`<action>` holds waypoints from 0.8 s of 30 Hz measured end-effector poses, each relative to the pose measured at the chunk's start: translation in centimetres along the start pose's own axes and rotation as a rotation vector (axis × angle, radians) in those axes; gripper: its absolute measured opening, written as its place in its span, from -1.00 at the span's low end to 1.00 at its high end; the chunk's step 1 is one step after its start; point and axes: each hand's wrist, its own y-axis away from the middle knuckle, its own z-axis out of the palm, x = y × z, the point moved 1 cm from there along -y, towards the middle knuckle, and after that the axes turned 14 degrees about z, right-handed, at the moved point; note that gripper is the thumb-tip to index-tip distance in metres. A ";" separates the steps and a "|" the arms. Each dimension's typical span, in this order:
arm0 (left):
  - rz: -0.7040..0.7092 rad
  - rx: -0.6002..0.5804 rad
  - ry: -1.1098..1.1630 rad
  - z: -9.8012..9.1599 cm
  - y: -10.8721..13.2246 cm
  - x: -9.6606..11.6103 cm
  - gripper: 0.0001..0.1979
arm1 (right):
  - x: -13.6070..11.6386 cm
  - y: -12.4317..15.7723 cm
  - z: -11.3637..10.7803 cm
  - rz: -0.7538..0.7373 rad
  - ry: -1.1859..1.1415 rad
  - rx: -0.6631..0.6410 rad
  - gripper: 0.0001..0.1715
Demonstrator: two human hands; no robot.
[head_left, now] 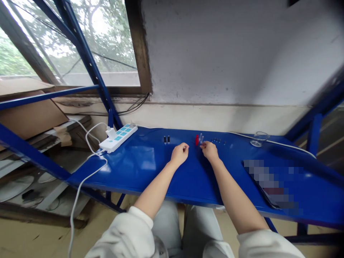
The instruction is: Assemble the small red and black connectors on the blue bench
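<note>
Left hand: The left hand (pixel 179 154) rests low over the blue metal table (pixel 150 168), with its fingers curled in loosely. It stands a little apart from the small parts, and I cannot tell if it pinches something tiny.

Right hand: The right hand (pixel 210 150) is close to the small parts, with its fingertips (pixel 202 145) brought together just below them. I cannot tell if they hold anything.

Small parts: A small red piece (pixel 197 140) stands near the back edge of the table, between the two hands. Two small clear tubes (pixel 200 138) are just beside it, on its right side from the person's view.

Other small parts: Two short black pieces (pixel 166 139) stand side by side further left. A row of tiny dark pieces (pixel 217 140) lies further right, too small to tell their kind.

On the table: A white power strip (pixel 118 137) with blue sockets lies at the left end, and its white cable (pixel 80 186) hangs down past the edge. A clear glass beaker (pixel 259 139) stands at the back right. A flat object (pixel 268 182) lies at the front right, hidden by blur.

Around: White sleeves (pixel 120 236) cover the forearms at the bottom of the view. Behind the table are a concrete wall (pixel 225 53) and a window (pixel 80 43).
</note>
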 end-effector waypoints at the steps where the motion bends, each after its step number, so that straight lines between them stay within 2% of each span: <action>1: 0.004 -0.003 -0.005 0.0 0.0 0.0 -0.84 | 0.1 0.0 -0.1 0.010 0.005 0.004 -0.82; 8: 0.019 -0.048 -0.238 -0.5 0.2 -0.1 -0.80 | -0.3 0.5 -0.7 0.079 0.093 0.005 -0.76; 13: -0.126 0.083 -0.439 -2.6 -0.2 -0.7 -0.56 | -0.5 0.6 -0.9 0.098 0.124 0.006 -0.72; 17: -0.254 0.182 -0.413 -4.1 -0.5 -1.8 -0.46 | -0.7 1.1 -1.3 0.107 0.145 -0.019 -0.70; 20: -0.306 0.229 -0.337 -4.5 -0.5 -2.4 -0.44 | -1.1 1.9 -1.8 0.114 0.202 -0.027 -0.68; 22: -0.324 0.239 -0.303 -4.4 -0.5 -2.6 -0.45 | -1.6 2.4 -2.2 0.113 0.236 -0.026 -0.67; 24: -0.344 0.191 -0.332 -4.4 -0.5 -2.6 -0.47 | -2.2 3.0 -2.5 0.105 0.254 -0.029 -0.65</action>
